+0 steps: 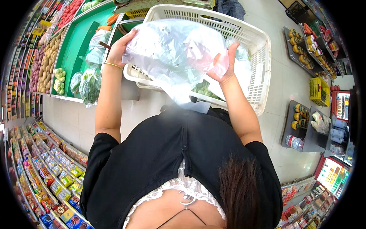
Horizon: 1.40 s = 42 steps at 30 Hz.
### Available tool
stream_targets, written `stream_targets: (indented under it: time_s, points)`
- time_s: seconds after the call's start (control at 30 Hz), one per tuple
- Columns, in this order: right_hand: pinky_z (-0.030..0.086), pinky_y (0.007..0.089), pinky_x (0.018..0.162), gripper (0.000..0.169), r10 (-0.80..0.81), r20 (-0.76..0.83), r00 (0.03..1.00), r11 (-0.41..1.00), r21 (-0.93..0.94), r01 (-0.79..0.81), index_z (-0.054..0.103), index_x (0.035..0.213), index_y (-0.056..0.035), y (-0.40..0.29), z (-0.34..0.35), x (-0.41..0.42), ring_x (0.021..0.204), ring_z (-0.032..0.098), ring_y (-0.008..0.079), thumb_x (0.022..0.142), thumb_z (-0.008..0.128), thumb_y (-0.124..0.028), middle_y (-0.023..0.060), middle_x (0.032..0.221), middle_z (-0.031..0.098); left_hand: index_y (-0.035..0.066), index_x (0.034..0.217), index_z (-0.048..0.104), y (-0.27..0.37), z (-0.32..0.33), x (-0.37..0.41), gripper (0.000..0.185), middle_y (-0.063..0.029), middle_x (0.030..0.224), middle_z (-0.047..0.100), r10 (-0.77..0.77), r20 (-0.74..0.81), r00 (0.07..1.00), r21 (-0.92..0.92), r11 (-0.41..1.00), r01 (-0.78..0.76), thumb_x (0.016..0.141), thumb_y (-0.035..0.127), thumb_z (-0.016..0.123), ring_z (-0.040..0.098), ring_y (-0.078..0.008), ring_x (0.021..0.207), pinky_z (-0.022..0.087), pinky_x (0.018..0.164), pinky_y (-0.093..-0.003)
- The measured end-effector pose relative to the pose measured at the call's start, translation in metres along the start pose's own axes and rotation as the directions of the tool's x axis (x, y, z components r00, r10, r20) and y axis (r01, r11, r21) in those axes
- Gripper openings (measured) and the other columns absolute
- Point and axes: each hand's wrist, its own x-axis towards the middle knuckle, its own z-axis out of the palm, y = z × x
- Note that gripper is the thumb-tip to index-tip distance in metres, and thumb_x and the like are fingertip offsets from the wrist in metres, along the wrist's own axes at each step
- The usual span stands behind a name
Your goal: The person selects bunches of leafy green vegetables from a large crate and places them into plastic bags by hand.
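Observation:
Both hands hold up a clear plastic bag [171, 48], spread wide above a white plastic crate [263, 71]. My left hand [121, 48] grips its left edge, fingers partly behind the film. At the bag's right side is my right hand [224, 64], thumb raised and some fingers showing through the plastic. Whether anything lies inside the bag cannot be told. Under it, green vegetables [206, 88] and white sheet-like material [240, 77] show in the crate. A strip of the bag hangs down towards my black top.
A green produce stand [77, 48] at the left holds bagged leafy greens [91, 86], carrots [105, 28] and potatoes [50, 63]. Snack shelves [48, 171] curve along the lower left. Grey shelves with jars [297, 114] and a yellow basket [314, 91] stand at the right.

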Motion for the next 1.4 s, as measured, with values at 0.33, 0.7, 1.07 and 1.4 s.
stream_targets:
  time_s: [0.33,0.7,1.07,1.4]
  points:
    - [0.028,0.0503,0.101,0.114,0.043,0.166,0.985,0.959,0.268,-0.087,0.019,0.135,0.0,-0.025,-0.012,-0.005,0.122,0.034,0.0379,0.059,0.044,-0.082,0.0251,0.133,0.033,0.003,0.119,0.049,-0.006,-0.007,0.006,0.033,-0.0094,0.11,0.058,-0.013,0.03,0.999,-0.056,0.998,0.014,0.09,0.02,0.045,0.058,-0.0192,0.096,0.046,0.085,-0.033]
    - [0.043,0.0259,0.079,0.028,-0.048,-0.343,0.938,0.781,-0.599,-0.179,0.055,0.106,0.0005,-0.004,-0.047,-0.023,0.089,0.054,0.0125,0.086,0.057,-0.019,0.0055,0.099,0.058,0.002,0.12,0.05,-0.032,-0.025,0.027,0.036,-0.0065,0.108,0.058,0.123,0.053,0.991,0.527,0.84,-0.132,0.089,0.021,0.046,0.055,-0.0154,0.095,0.042,0.085,-0.0288]
    - [0.029,0.0179,0.044,0.029,-0.216,-0.43,0.877,0.645,-0.737,-0.202,0.06,0.081,-0.0074,0.032,-0.027,-0.016,0.053,0.041,0.0033,0.084,0.058,-0.036,-0.0039,0.067,0.054,0.002,0.074,0.061,-0.095,0.099,-0.012,0.037,-0.0069,0.062,0.057,0.082,0.327,0.941,0.91,0.239,-0.337,0.077,0.038,0.065,0.052,-0.013,0.057,0.044,0.054,-0.0279]
    - [0.044,0.0267,0.067,0.031,-0.005,-0.405,0.914,0.754,-0.602,-0.263,0.062,0.086,0.0008,0.024,-0.024,-0.029,0.072,0.056,0.0134,0.085,0.057,-0.03,0.0066,0.082,0.061,0.007,0.069,0.052,-0.127,0.08,-0.004,0.026,0.0052,0.063,0.051,-0.151,0.421,0.894,0.623,0.764,-0.165,0.082,0.026,0.064,0.044,-0.0025,0.056,0.035,0.048,-0.0196]
